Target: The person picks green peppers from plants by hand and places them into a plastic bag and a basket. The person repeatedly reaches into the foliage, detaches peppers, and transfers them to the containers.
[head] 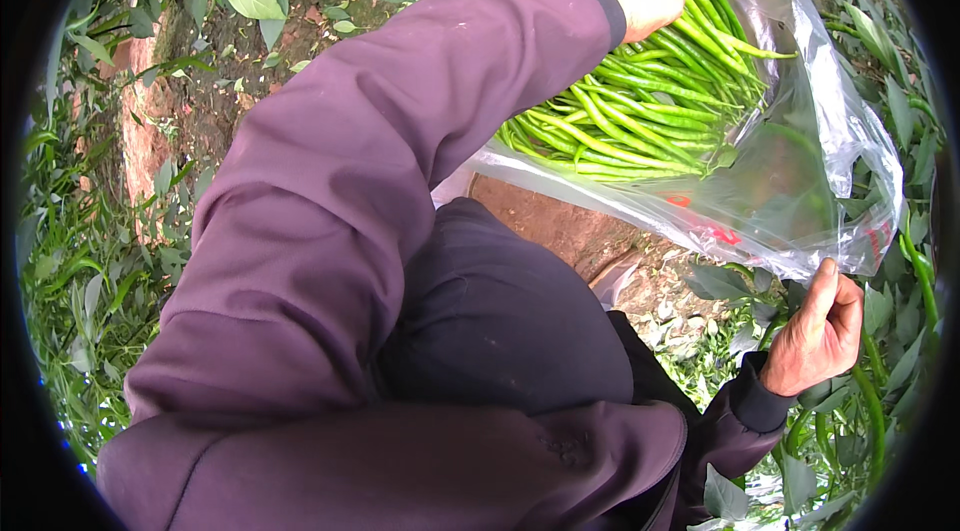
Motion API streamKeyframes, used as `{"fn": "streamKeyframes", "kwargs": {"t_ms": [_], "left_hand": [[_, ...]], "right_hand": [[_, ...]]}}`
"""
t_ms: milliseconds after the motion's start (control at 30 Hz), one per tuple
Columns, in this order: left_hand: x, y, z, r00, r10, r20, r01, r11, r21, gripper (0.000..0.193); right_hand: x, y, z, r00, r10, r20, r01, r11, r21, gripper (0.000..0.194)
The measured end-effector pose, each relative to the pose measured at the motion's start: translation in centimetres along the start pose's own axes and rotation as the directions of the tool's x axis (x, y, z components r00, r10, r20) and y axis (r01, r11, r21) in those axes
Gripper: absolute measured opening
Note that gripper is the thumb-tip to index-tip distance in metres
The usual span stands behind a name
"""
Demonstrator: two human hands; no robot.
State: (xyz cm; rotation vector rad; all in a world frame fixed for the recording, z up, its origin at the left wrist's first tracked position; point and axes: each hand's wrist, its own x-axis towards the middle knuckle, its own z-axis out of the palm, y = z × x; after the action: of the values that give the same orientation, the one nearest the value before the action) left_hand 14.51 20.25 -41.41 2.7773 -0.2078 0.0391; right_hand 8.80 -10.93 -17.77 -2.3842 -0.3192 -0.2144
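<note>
A clear plastic bag (795, 193) with red printing lies spread before me, its mouth wide. Inside it is a heap of long green chili peppers (637, 110), many lying roughly side by side. My left hand (641, 2) reaches across onto the upper part of the heap. Its fingers are curled and washed out by glare, so whether they grip any peppers is unclear. At the lower right, my right hand (817, 336) pinches the bag's near edge between thumb and fingers and keeps it stretched out.
Leafy pepper plants (896, 336) with hanging green peppers crowd the right side. More foliage (82, 291) borders the left. Bare soil (217, 95) with fallen leaves shows between. My bent knee (510, 306) in dark trousers is just below the bag.
</note>
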Motion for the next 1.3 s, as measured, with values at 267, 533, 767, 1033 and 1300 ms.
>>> {"fn": "streamKeyframes", "kwargs": {"t_ms": [267, 533, 767, 1033, 1300], "left_hand": [[-1.0, 2.5, -1.0, 0.978, 0.130, 0.162, -0.092, 0.971, -0.223, 0.042], [-4.1, -0.3, -0.3, 0.944, -0.120, -0.308, 0.064, 0.981, -0.184, 0.033], [-2.8, -0.6, -0.1, 0.978, -0.195, 0.079, 0.196, 0.980, -0.007, 0.018], [-1.5, -0.3, 0.0, 0.919, -0.132, -0.373, 0.128, 0.991, -0.035, 0.011], [4.7, -1.8, 1.2, 0.863, -0.244, -0.442, 0.248, 0.968, -0.050, 0.018]], "right_hand": [[-0.1, -0.3, 0.1, 0.999, 0.045, 0.024, -0.047, 0.997, 0.061, 0.025], [-0.2, 0.1, 0.2, 0.998, 0.060, 0.027, -0.062, 0.996, 0.070, 0.027], [0.0, -0.8, 0.5, 0.998, 0.041, 0.056, -0.046, 0.995, 0.087, 0.027], [-0.1, -0.6, 0.8, 1.000, 0.003, 0.022, -0.004, 0.998, 0.055, 0.026], [-0.3, -0.3, 0.7, 1.000, 0.003, 0.016, -0.003, 0.999, 0.041, 0.027]]}}
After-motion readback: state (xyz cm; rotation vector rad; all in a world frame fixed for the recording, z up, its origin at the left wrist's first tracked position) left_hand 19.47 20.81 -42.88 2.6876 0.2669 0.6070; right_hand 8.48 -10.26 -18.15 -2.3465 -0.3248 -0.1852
